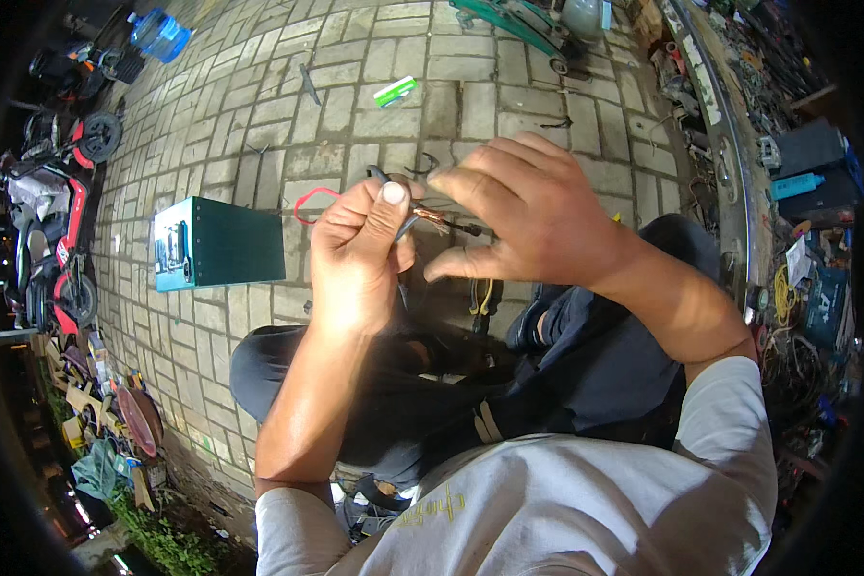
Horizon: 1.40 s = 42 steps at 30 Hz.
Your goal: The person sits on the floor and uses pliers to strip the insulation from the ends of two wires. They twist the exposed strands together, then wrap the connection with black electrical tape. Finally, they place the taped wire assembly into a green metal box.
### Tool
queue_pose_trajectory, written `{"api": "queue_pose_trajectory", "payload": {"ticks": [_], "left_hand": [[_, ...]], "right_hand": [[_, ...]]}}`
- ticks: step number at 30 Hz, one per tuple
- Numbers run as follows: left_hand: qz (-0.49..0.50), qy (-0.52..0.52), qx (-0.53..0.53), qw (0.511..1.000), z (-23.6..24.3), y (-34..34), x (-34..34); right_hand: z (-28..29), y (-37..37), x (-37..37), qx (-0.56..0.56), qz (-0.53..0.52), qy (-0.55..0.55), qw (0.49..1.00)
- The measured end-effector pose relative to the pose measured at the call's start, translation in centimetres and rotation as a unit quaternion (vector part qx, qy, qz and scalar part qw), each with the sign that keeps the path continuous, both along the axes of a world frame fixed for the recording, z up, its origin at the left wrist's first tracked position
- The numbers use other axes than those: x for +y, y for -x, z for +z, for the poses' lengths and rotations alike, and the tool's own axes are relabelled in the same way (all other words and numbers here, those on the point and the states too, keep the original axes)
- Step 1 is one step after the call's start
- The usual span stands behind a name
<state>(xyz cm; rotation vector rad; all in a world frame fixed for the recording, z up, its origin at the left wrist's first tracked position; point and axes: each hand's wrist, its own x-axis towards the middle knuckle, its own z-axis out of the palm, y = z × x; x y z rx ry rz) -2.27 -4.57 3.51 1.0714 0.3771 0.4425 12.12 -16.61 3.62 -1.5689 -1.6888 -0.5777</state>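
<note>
- Head view: person sat over a brick-paved floor [259, 106], both forearms coming up from the lower edge, hands meeting mid-frame above dark trousers.
- Left hand [360, 254] was a closed fist, thumb pressed on top; its grip was wrapped round a grey cable [405, 228] w/ a thin tool or wire end poking out above the knuckles, too small to tell which.
- Right hand [533, 216] was spread, fingers fanned & arched over the left; thumb & forefinger tips sat at the bare copper wire end [434, 215], whether they truly pinched it can't be told.
- Copper strands stuck out of the left fist toward the right hand, between the two grips, ending in a short dark tip [470, 229].
- Red wire loop [307, 204] curved out just left of the left fist, toward the box.
- Green metal box [216, 243] stood on the floor, near the left hand but apart from it.
- Green-and-white packet [395, 91] lay on the bricks well beyond the hands.
- Red scooter [53, 240] parked at left rim; blue water bottle [160, 35] top left.
- Cluttered bench w/ tools ran along the right edge.
</note>
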Motion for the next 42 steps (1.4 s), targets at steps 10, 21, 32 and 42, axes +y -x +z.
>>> {"api": "queue_pose_trajectory", "payload": {"ticks": [10,21,32,42], "left_hand": [[0.038,-0.278,-0.024,0.96,1.2,0.5,-1.2],[0.109,-0.133,-0.014,0.985,0.6,0.1,-0.4],[0.073,-0.186,0.031,0.979,0.7,0.1,-0.8],[0.094,-0.17,0.033,0.98,0.8,0.4,-0.7]], "right_hand": [[1.8,1.4,-0.6,0.571,0.225,0.263,0.744],[1.1,-0.2,-0.6,0.498,0.145,0.212,0.828],[1.2,0.8,0.2,0.174,0.088,0.151,0.969],[1.5,0.4,-0.7,0.613,0.167,0.266,0.725]]}}
